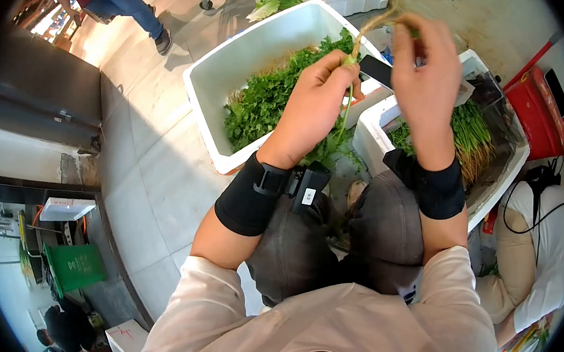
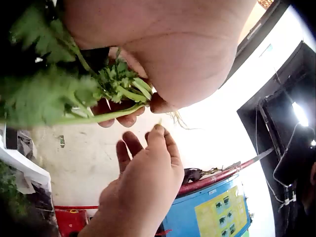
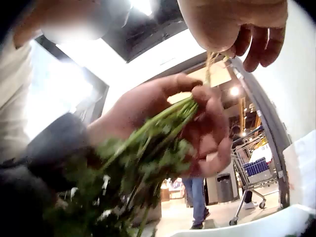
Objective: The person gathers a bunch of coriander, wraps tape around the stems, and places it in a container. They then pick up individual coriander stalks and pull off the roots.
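My left hand [image 1: 316, 108] grips a small bunch of coriander [image 3: 148, 131] just above its pale roots [image 1: 357, 43]. Green stems and leaves hang below the fist, blurred in the right wrist view. Thumb and fingers close around the stem bases [image 2: 142, 91]. Beyond the root end, my right hand [image 1: 428, 78] pinches at the thin root strands with thumb and forefinger. In the left wrist view the same right hand [image 2: 143, 182] shows a tiny pale bit at its fingertips, its other fingers loosely bent. Both hands are raised over the boxes.
A large white foam box [image 1: 204, 79] with leafy herbs stands ahead. Another foam box [image 1: 370, 131] at right holds thin green stalks with roots [image 1: 476, 143]. A dark phone-like slab [image 1: 376, 70] lies between them. A red bin [image 1: 535, 114] and a seated person [image 1: 537, 245] are at right.
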Demonstrator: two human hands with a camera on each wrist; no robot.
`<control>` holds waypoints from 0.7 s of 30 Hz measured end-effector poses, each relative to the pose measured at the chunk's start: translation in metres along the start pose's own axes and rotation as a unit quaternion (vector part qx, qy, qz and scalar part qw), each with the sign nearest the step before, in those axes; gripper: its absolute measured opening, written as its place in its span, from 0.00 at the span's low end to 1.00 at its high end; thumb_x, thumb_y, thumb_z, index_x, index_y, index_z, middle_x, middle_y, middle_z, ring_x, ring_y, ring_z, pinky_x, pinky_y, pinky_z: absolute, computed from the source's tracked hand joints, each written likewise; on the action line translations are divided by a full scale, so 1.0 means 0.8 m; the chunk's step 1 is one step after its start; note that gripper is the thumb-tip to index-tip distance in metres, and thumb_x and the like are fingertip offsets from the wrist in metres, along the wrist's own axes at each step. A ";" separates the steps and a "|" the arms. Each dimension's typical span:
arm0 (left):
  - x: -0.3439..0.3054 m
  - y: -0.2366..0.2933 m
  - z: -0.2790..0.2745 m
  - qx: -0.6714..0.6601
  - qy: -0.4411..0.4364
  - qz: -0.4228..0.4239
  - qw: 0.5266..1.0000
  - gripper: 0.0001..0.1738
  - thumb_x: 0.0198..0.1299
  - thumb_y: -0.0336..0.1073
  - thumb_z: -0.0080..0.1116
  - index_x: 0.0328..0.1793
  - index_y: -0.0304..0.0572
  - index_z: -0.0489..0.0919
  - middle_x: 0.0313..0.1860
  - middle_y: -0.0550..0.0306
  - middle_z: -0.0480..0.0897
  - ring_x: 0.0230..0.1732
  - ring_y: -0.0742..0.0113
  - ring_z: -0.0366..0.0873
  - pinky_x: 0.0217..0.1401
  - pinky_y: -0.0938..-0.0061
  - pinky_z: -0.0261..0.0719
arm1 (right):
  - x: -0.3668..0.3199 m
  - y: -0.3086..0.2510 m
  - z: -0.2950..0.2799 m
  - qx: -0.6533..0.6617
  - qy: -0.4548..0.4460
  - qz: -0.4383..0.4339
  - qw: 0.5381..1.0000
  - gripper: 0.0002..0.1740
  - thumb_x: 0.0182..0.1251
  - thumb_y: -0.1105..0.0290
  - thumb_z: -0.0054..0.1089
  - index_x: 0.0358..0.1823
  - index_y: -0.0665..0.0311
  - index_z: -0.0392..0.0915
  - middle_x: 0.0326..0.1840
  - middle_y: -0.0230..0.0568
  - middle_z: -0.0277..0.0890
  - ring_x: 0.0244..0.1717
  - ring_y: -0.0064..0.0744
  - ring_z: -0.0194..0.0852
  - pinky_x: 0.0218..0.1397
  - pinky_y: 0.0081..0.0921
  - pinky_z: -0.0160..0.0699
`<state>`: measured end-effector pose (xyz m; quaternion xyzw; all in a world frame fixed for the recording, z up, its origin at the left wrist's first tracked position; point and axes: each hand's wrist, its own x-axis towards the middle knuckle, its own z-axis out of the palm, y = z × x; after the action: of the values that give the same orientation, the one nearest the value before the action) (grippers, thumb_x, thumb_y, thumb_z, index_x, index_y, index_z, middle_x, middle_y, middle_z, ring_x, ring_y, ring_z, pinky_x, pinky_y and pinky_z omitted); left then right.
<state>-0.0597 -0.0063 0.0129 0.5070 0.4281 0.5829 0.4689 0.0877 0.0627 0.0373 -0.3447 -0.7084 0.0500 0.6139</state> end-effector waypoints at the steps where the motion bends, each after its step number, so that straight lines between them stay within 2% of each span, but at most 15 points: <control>1: -0.001 0.001 -0.002 0.000 0.000 0.000 1.000 0.15 0.77 0.42 0.49 0.42 0.38 0.78 0.33 0.63 0.80 0.38 0.76 0.73 0.45 0.77 0.71 | -0.001 0.005 0.000 0.000 0.000 0.000 1.000 0.06 0.68 0.73 0.65 0.45 0.63 0.84 0.37 0.44 0.80 0.31 0.41 0.82 0.37 0.34 0.79; 3: -0.004 0.005 -0.004 -0.019 0.042 -0.039 0.998 0.16 0.77 0.41 0.49 0.37 0.38 0.75 0.33 0.62 0.79 0.39 0.74 0.73 0.47 0.75 0.72 | -0.007 0.012 0.006 -0.036 -0.035 -0.014 0.999 0.06 0.69 0.73 0.64 0.44 0.63 0.84 0.36 0.44 0.80 0.31 0.41 0.82 0.37 0.33 0.79; 4: -0.003 -0.001 -0.008 -0.008 0.042 -0.027 0.999 0.15 0.77 0.41 0.50 0.42 0.37 0.79 0.34 0.63 0.79 0.40 0.74 0.73 0.48 0.76 0.72 | -0.007 0.010 0.006 -0.025 -0.040 0.001 0.999 0.06 0.68 0.73 0.64 0.44 0.62 0.85 0.35 0.44 0.79 0.32 0.43 0.82 0.38 0.35 0.80; 5: -0.003 -0.008 -0.013 -0.005 0.042 -0.032 0.999 0.15 0.77 0.41 0.50 0.42 0.37 0.79 0.34 0.63 0.79 0.40 0.74 0.73 0.48 0.76 0.72 | -0.014 0.010 0.008 -0.024 -0.040 0.007 0.999 0.06 0.68 0.73 0.64 0.44 0.62 0.85 0.35 0.44 0.79 0.32 0.43 0.82 0.38 0.35 0.80; 7: 0.002 -0.009 -0.018 -0.003 0.112 0.009 0.994 0.17 0.80 0.43 0.48 0.59 0.39 0.80 0.46 0.60 0.82 0.49 0.74 0.78 0.55 0.74 0.75 | -0.021 0.012 0.010 -0.057 -0.168 0.024 0.984 0.06 0.67 0.73 0.65 0.44 0.60 0.86 0.36 0.43 0.79 0.39 0.47 0.83 0.44 0.39 0.81; 8: -0.002 -0.005 -0.027 -0.060 0.142 -0.031 0.988 0.17 0.80 0.41 0.49 0.62 0.39 0.79 0.52 0.61 0.82 0.50 0.72 0.78 0.55 0.74 0.75 | -0.023 0.008 0.007 -0.079 -0.215 -0.008 0.973 0.08 0.66 0.73 0.65 0.45 0.59 0.86 0.41 0.42 0.80 0.48 0.52 0.81 0.50 0.43 0.81; 9: -0.003 -0.005 -0.031 -0.058 0.138 -0.033 0.988 0.17 0.80 0.41 0.49 0.62 0.39 0.79 0.52 0.61 0.82 0.50 0.72 0.78 0.55 0.74 0.75 | -0.026 0.006 0.007 -0.080 -0.213 -0.005 0.974 0.08 0.66 0.73 0.65 0.45 0.59 0.86 0.41 0.42 0.80 0.48 0.52 0.81 0.50 0.43 0.81; 12: -0.004 -0.004 -0.034 -0.120 0.161 -0.020 0.979 0.17 0.79 0.41 0.51 0.63 0.38 0.79 0.52 0.60 0.82 0.52 0.72 0.78 0.56 0.74 0.75 | -0.031 -0.001 0.008 -0.025 -0.239 -0.031 0.970 0.11 0.64 0.73 0.66 0.47 0.60 0.87 0.52 0.44 0.79 0.51 0.54 0.80 0.54 0.43 0.81; 16: -0.003 -0.004 -0.035 -0.125 0.160 -0.017 0.979 0.17 0.80 0.41 0.51 0.64 0.38 0.78 0.53 0.60 0.82 0.53 0.72 0.79 0.56 0.74 0.75 | -0.023 -0.009 0.012 0.067 -0.220 -0.078 0.970 0.11 0.64 0.73 0.68 0.48 0.60 0.86 0.52 0.45 0.80 0.51 0.53 0.80 0.55 0.41 0.81; 18: -0.004 0.000 -0.029 -0.134 0.149 0.004 0.980 0.18 0.80 0.41 0.52 0.65 0.38 0.78 0.54 0.60 0.82 0.53 0.72 0.80 0.56 0.73 0.76 | -0.022 -0.013 0.012 0.117 -0.256 -0.083 0.956 0.11 0.63 0.70 0.70 0.47 0.60 0.87 0.52 0.43 0.80 0.50 0.52 0.81 0.54 0.40 0.82; 21: -0.003 0.000 -0.023 -0.130 0.139 -0.005 0.982 0.18 0.79 0.42 0.53 0.66 0.38 0.77 0.56 0.59 0.81 0.54 0.71 0.81 0.57 0.71 0.76 | -0.023 -0.006 0.009 0.059 -0.242 -0.074 0.966 0.13 0.60 0.68 0.73 0.46 0.59 0.87 0.50 0.40 0.82 0.49 0.50 0.82 0.52 0.38 0.82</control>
<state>-0.0776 -0.0089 0.0106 0.3532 0.4121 0.6963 0.4698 0.0793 0.0513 0.0229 -0.2322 -0.8552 0.1281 0.4453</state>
